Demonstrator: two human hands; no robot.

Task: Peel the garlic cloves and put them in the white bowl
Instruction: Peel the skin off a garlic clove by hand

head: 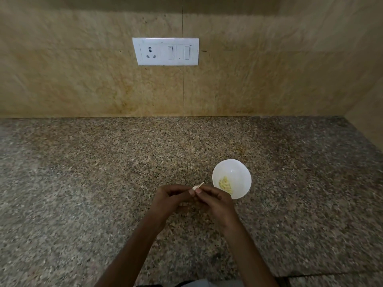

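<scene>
A small white garlic clove [196, 187] with a strip of skin sticking up is pinched between the fingertips of my left hand [170, 198] and my right hand [215, 201], just above the granite counter. Both hands meet at the clove, fingers curled round it. Right beside my right hand stands the white bowl [238, 170], with several peeled yellowish cloves [225, 184] lying in its bottom. Most of the clove in my fingers is hidden by them.
The speckled granite counter [103, 183] stretches left, right and back to a beige tiled wall. A white socket-and-switch plate [165, 51] is set in the wall. A side wall closes the right end.
</scene>
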